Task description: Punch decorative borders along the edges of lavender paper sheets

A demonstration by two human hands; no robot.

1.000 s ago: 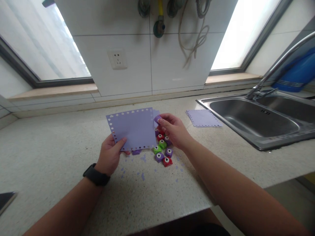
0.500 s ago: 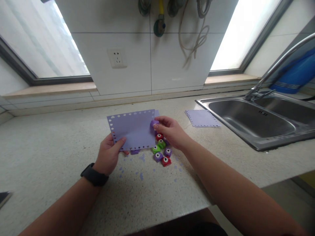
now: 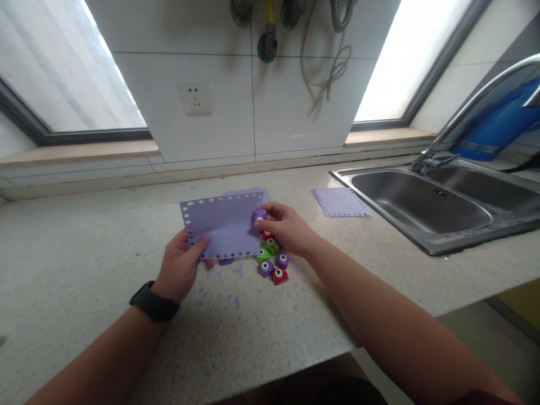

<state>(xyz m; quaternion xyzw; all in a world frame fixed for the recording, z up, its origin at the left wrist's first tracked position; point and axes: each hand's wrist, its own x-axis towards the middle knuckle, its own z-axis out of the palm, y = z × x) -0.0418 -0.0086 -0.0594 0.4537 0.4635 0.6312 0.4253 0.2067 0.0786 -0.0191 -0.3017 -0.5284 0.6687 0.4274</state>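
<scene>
Left hand (image 3: 179, 261) pinches the likely flimsy sheet (image 3: 230, 228), sensibly at eight o'clock; right hand (image 3: 289, 228) grips a punch (image 3: 258, 214) at three.

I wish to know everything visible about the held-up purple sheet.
The purple sheet is thin, rectangular and looks like paper. Small cut-outs, some star-shaped, line its top, left and bottom edges; none shows clearly along the right. It is held tilted above the counter, one face toward the viewer. The left grip pinches its lower left part, thumb in front; at the right edge, the right grip holds a purple punch that seems to touch it.
</scene>
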